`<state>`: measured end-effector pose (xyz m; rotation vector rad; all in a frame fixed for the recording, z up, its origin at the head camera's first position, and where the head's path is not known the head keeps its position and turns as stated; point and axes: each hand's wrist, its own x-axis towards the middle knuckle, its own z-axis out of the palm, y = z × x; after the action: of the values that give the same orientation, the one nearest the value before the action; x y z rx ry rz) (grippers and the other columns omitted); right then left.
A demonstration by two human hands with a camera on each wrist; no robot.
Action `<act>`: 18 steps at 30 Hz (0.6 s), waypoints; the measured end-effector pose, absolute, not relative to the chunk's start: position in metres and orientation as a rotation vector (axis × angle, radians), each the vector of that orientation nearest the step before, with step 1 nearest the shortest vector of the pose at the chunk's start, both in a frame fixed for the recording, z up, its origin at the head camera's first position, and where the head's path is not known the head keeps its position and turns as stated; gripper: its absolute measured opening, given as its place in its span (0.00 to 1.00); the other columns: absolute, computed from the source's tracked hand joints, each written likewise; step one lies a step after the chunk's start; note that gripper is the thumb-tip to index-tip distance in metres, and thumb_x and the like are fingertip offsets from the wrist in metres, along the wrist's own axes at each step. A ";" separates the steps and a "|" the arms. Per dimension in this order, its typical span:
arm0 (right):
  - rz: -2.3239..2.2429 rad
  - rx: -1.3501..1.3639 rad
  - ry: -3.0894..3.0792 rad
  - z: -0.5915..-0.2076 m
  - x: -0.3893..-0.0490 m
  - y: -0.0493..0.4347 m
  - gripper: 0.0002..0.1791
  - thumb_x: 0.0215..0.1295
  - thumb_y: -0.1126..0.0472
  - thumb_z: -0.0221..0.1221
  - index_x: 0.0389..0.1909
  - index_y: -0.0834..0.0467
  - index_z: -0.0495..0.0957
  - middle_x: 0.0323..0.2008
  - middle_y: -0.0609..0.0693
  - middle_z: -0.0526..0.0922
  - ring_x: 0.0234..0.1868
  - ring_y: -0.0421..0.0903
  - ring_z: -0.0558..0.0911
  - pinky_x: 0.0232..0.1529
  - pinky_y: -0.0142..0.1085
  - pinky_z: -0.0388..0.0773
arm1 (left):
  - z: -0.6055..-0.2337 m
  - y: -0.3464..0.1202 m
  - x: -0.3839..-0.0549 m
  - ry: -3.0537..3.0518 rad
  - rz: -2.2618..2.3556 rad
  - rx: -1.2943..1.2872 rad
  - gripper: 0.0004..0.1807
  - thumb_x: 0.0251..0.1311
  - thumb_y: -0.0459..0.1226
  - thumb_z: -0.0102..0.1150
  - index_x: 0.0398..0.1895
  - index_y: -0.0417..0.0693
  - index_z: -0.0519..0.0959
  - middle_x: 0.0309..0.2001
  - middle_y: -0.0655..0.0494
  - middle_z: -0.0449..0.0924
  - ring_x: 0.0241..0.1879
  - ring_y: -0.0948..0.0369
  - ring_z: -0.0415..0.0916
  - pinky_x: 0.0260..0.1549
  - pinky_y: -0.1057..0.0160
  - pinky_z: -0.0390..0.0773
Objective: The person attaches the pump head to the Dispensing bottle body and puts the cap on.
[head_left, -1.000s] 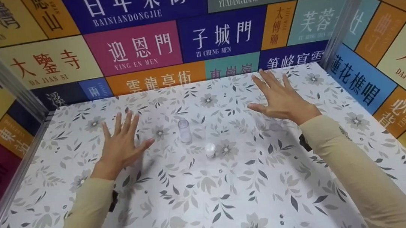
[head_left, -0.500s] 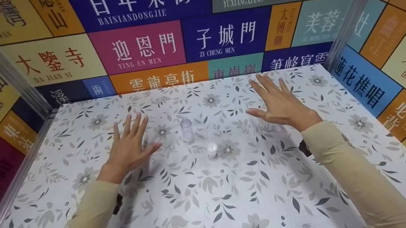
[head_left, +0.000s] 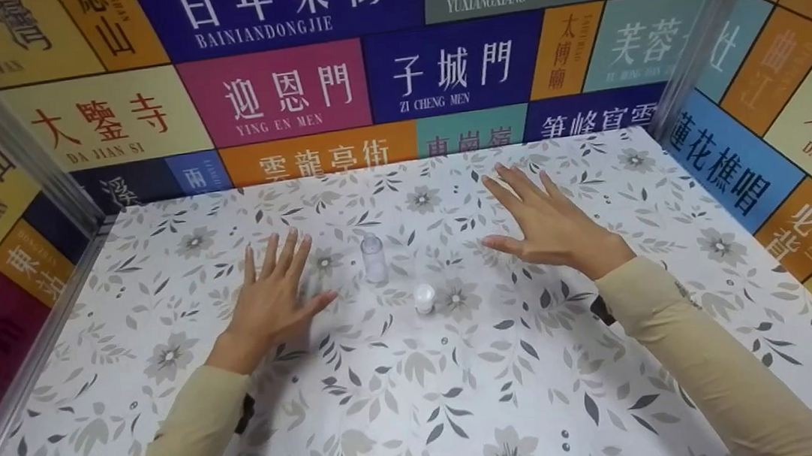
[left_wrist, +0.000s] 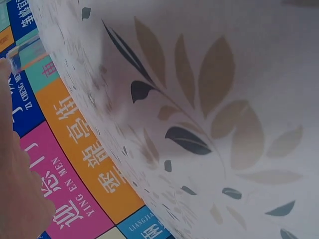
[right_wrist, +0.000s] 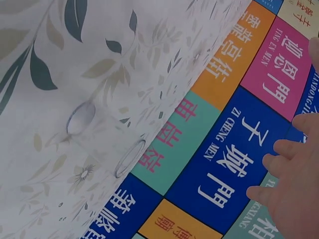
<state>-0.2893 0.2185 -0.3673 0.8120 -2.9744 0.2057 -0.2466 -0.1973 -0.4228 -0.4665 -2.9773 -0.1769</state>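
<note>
My left hand [head_left: 270, 303] hovers with spread fingers to the left of a small clear bottle [head_left: 374, 260] standing on the patterned cloth. A small white-topped round container [head_left: 424, 298] sits just in front of the bottle, to its right. My right hand [head_left: 557, 231], fingers also spread, hangs over the cloth farther right and holds nothing. In the right wrist view a clear, colourless cylinder [right_wrist: 104, 140] with two round rims lies below the fingers; the right hand mostly hides it in the head view. The left wrist view shows a clear piece [left_wrist: 27, 54] beside the left thumb.
A white cloth [head_left: 368, 443] with grey leaves and flowers covers the table. Behind it rises a wall of coloured name panels [head_left: 271, 95], and similar panels [head_left: 780, 128] flank the sides. Transparent corner posts [head_left: 694, 24] stand at the back left and back right.
My left hand has drifted right toward the bottle, and my right hand has come left and slightly nearer. The head view has shifted a little. Bottle and white-topped container stay in place.
</note>
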 end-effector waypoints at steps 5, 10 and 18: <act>0.205 0.847 -2.974 -0.370 -0.287 0.212 0.50 0.70 0.30 0.47 0.81 0.52 0.39 0.82 0.57 0.37 0.82 0.58 0.40 0.80 0.62 0.36 | -0.425 -0.193 -0.243 -2.967 -0.199 -0.497 0.50 0.64 0.63 0.51 0.81 0.48 0.46 0.82 0.46 0.40 0.81 0.43 0.35 0.77 0.34 0.33; 0.196 0.874 -2.973 -0.372 -0.284 0.205 0.50 0.70 0.31 0.48 0.81 0.52 0.40 0.82 0.57 0.39 0.82 0.58 0.41 0.80 0.61 0.37 | -0.426 -0.188 -0.240 -2.953 -0.223 -0.519 0.50 0.64 0.63 0.52 0.81 0.48 0.47 0.82 0.45 0.41 0.81 0.41 0.38 0.77 0.33 0.35; 0.245 0.956 -2.951 -0.380 -0.279 0.193 0.49 0.71 0.33 0.49 0.81 0.52 0.41 0.82 0.56 0.41 0.82 0.56 0.45 0.81 0.56 0.43 | -0.428 -0.177 -0.235 -2.992 -0.316 -0.545 0.51 0.66 0.64 0.49 0.81 0.48 0.43 0.82 0.47 0.40 0.81 0.43 0.35 0.76 0.32 0.34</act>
<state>-0.2786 0.1926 -0.3798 0.9556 -2.9515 0.2448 -0.2347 -0.1766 -0.4278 -0.5449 -2.9916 -0.3159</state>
